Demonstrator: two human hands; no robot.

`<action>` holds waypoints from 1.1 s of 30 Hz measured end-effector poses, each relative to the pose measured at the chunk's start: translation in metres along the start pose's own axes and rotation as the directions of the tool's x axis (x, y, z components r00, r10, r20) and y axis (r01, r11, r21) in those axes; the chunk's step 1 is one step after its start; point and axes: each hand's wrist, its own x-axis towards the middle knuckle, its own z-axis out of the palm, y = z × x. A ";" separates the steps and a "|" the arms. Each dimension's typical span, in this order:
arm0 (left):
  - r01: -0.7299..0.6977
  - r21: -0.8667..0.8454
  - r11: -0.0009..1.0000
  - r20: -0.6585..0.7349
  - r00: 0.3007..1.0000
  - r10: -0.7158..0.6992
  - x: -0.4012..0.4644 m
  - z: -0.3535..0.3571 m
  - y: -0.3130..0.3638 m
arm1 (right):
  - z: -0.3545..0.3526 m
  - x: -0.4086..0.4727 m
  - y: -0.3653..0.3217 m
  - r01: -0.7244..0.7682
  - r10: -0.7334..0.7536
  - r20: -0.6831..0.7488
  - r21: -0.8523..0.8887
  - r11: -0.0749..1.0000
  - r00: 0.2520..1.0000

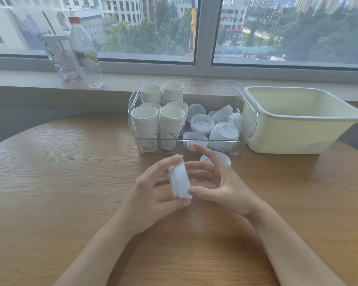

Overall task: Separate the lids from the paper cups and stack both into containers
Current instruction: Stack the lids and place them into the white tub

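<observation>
My left hand [151, 195] grips a small stack of white plastic lids [179, 180] on edge, between thumb and fingertips, above the table's middle. My right hand [217, 182] is beside the stack with its thumb tip touching the lower edge and its fingers spread, lightly bent. One lid [220, 157] lies on the table behind my right hand. A clear plastic bin [248, 122] holds several stacks of white paper cups [145, 122] on its left and piled lids [223, 131] on its right.
A cream plastic tub [306, 139] stands to the right of the clear bin, touching it. A clear water bottle [85, 52] and a plastic cup with a red straw [60, 56] stand on the window sill at the back left. The wooden table [60, 182] is round-edged.
</observation>
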 end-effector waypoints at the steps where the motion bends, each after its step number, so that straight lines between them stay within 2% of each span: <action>1: -0.005 0.000 1.000 0.000 1.000 0.005 0.000 0.001 0.001 | -0.001 0.000 0.000 0.004 -0.004 0.001 -0.004 1.000 1.000; 9: -0.007 0.024 1.000 -0.017 1.000 0.008 0.004 0.010 0.000 | -0.004 0.002 0.004 -0.012 0.012 -0.019 0.026 1.000 1.000; 12: 0.009 0.048 0.999 -0.060 0.998 -0.006 0.017 0.014 -0.001 | -0.013 0.002 0.002 0.047 -0.094 -0.241 -0.193 0.980 0.966; 14: 0.037 0.075 0.997 -0.074 0.997 -0.031 0.026 0.015 -0.004 | -0.025 0.003 0.008 0.000 -0.163 -0.419 -0.363 0.932 0.893; 15: 0.054 0.082 0.995 -0.074 0.996 -0.048 0.029 0.017 -0.006 | -0.030 0.004 0.013 -0.050 -0.171 -0.464 -0.425 0.904 0.869; 19: 0.131 -0.018 0.991 -0.061 0.989 -0.132 0.031 0.027 -0.015 | -0.031 0.008 0.032 -0.229 -0.062 -0.451 -0.561 0.795 0.890; 24: 0.162 -0.058 0.985 -0.082 0.983 -0.166 0.029 0.026 -0.021 | -0.030 0.009 0.035 -0.271 -0.052 -0.440 -0.638 0.721 0.897; 26: 0.164 -0.051 0.985 -0.067 0.984 -0.167 0.030 0.027 -0.019 | -0.031 0.008 0.033 -0.256 -0.046 -0.462 -0.570 0.780 0.886; 30: 0.169 -0.085 0.982 -0.062 0.983 -0.174 0.031 0.024 -0.020 | -0.032 0.006 0.021 -0.177 0.076 -0.434 -0.197 0.964 0.898; 33: 0.161 -0.141 0.977 -0.070 0.983 -0.172 0.033 0.021 -0.020 | -0.030 0.006 0.017 -0.096 0.108 -0.340 0.050 0.994 0.934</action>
